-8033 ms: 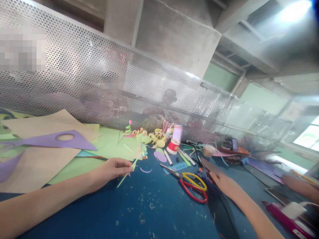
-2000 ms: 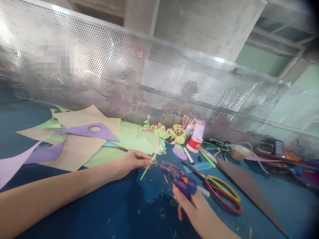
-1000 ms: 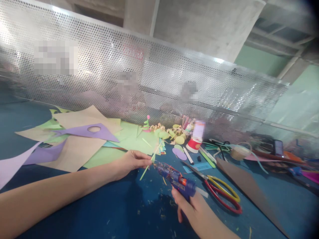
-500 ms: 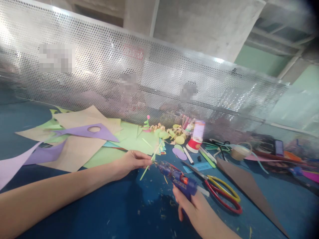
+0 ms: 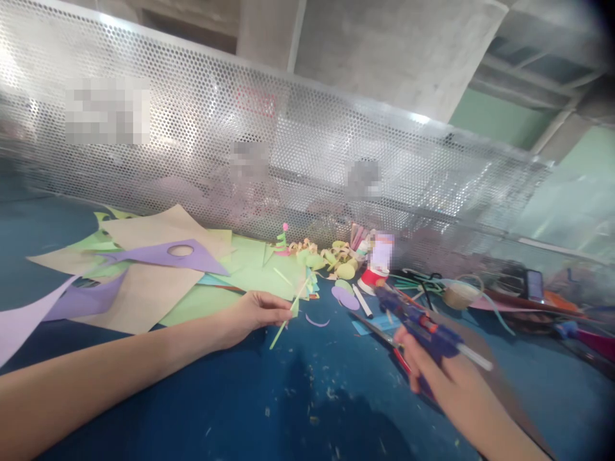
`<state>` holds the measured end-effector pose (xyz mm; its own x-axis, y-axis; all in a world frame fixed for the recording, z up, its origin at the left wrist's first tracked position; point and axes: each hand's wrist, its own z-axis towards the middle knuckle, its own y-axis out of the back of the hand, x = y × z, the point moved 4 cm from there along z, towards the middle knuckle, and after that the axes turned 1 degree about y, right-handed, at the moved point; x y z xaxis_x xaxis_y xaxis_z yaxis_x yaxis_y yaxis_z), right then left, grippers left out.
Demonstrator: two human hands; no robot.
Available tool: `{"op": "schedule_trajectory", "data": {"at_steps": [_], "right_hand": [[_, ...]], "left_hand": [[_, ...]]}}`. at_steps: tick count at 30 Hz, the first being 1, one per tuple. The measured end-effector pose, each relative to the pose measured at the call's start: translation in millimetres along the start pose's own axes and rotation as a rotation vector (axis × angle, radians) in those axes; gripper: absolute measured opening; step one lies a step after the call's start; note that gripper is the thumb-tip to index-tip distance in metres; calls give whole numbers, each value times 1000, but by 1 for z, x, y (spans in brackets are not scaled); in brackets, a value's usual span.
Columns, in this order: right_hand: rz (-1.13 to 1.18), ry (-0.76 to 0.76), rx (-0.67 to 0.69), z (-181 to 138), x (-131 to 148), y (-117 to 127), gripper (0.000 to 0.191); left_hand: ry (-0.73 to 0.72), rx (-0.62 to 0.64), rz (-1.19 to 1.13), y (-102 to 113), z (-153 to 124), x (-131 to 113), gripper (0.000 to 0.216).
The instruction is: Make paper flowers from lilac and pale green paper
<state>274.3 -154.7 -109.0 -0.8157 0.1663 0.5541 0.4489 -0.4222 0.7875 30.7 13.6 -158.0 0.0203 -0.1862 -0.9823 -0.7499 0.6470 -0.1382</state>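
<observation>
Between the fingertips of my left hand [image 5: 262, 315] is a thin light-green paper strip [image 5: 280, 334], with a small piece of green paper at the pinch. My right hand [image 5: 439, 368] is wrapped round the handle of a blue glue gun [image 5: 425, 323], a clear glue stick poking out of its back. The gun is slightly blurred, and its nozzle points left, apart from the strip. Under the gun and right hand lie scissors [image 5: 400, 357], mostly covered. A curved purple paper sliver [image 5: 317, 323] rests on the table between my hands.
Coloured paper sheets [image 5: 144, 298] are piled at the left. Curled paper pieces [image 5: 331, 259], a red-and-white container [image 5: 372, 279], a white marker [image 5: 362, 301] and purple paper ovals [image 5: 344, 298] stand or lie behind. A roll of tape [image 5: 459, 294] sits at right, before a perforated metal screen [image 5: 307, 166].
My right hand has carried the glue gun to the right, away from the green strip and over the scissors. The purple sliver is now uncovered. My left hand has stayed nearly still.
</observation>
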Motion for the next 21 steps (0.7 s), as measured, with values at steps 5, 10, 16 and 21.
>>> {"op": "schedule_trajectory", "data": {"at_steps": [5, 10, 16, 21], "right_hand": [[-227, 78, -55, 13, -60, 45, 42], [-366, 115, 109, 12, -130, 49, 38], [-404, 148, 150, 23, -165, 40, 36], [-370, 122, 246, 36, -154, 47, 40]], "left_hand": [[-17, 18, 13, 0, 2, 1, 27], [-26, 31, 52, 2, 3, 2, 27], [-17, 44, 43, 1, 2, 1, 27], [-9, 32, 13, 0, -1, -1, 25]]}}
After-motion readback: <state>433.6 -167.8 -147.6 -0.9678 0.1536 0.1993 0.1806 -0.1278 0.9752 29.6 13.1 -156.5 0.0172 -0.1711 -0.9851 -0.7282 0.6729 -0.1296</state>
